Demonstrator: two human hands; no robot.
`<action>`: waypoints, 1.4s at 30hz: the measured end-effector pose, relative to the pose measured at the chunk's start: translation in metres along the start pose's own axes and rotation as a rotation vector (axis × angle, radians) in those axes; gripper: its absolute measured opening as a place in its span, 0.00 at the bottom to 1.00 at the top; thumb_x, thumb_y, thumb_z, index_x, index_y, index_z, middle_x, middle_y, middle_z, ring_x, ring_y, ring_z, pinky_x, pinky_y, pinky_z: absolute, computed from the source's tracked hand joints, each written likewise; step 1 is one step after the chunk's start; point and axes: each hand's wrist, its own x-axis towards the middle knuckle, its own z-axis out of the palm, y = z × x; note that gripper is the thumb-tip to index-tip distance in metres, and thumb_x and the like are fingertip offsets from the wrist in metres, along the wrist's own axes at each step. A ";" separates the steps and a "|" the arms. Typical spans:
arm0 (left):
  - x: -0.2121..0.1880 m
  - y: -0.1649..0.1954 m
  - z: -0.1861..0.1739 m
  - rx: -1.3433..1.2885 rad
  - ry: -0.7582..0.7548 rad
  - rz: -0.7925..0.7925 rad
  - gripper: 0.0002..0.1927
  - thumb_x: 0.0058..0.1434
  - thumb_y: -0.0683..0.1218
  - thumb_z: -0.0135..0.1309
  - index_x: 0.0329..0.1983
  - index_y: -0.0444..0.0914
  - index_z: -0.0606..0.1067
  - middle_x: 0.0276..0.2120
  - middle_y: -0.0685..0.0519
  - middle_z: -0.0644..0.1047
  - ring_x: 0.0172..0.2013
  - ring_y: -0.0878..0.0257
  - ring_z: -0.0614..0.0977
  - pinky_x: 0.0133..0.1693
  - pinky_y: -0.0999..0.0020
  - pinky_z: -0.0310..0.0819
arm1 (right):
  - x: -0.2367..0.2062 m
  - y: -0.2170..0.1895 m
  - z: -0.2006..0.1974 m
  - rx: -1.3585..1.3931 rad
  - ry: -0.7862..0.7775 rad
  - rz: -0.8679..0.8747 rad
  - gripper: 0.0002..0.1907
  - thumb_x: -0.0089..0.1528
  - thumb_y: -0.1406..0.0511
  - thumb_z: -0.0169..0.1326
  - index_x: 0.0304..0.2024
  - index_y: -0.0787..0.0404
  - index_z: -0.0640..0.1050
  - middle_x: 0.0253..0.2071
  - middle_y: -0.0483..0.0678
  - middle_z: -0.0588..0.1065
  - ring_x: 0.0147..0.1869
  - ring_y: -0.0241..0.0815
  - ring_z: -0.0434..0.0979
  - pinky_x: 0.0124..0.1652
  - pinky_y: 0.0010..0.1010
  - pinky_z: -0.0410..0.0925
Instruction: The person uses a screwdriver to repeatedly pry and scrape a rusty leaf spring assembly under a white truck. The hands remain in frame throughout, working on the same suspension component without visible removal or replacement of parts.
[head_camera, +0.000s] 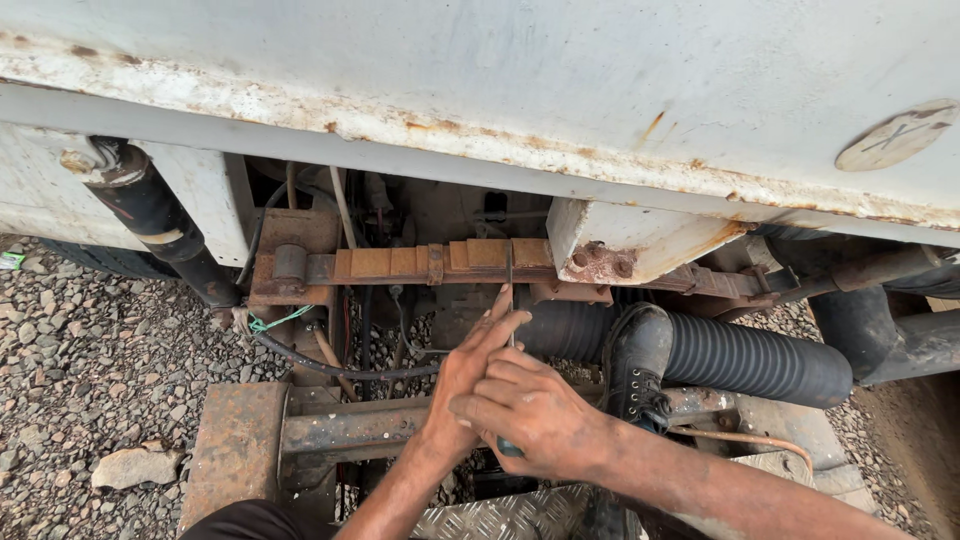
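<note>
My right hand (535, 410) reaches in from the right and is closed around a screwdriver with a bluish handle (509, 447). Its thin shaft (510, 290) points up at the rusty leaf spring (440, 262) under the white vehicle body (500, 90). My left hand (475, 365) comes up from below. Its fingers are stretched out and rest against the shaft, just left of my right hand. The tool's tip is too thin to make out against the spring.
A black corrugated hose (750, 355) runs right behind the hands, with a black laced boot (635, 365) against it. A rusty steel bracket (235, 440) and chequer plate (510, 515) lie below. A black cylinder (160, 220) hangs at left over gravel (90, 350).
</note>
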 end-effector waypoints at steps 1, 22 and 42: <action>-0.001 0.002 0.000 -0.015 0.008 -0.015 0.28 0.66 0.47 0.49 0.69 0.39 0.66 0.74 0.38 0.61 0.68 0.43 0.72 0.65 0.47 0.68 | 0.000 0.000 -0.001 0.003 0.000 0.008 0.23 0.47 0.72 0.67 0.46 0.65 0.79 0.35 0.49 0.76 0.44 0.47 0.76 0.52 0.42 0.71; -0.005 0.011 0.000 0.077 0.052 -0.001 0.22 0.71 0.48 0.47 0.67 0.40 0.68 0.72 0.39 0.65 0.67 0.42 0.74 0.62 0.51 0.73 | -0.002 -0.007 0.001 0.029 0.076 -0.011 0.23 0.50 0.74 0.62 0.49 0.66 0.80 0.32 0.50 0.75 0.42 0.48 0.76 0.50 0.42 0.71; -0.010 0.008 0.003 0.217 0.068 0.109 0.20 0.72 0.49 0.46 0.63 0.35 0.72 0.69 0.36 0.69 0.67 0.47 0.76 0.71 0.49 0.67 | -0.015 -0.011 0.002 0.054 0.215 -0.001 0.22 0.53 0.74 0.63 0.52 0.65 0.81 0.31 0.48 0.74 0.40 0.44 0.75 0.48 0.40 0.71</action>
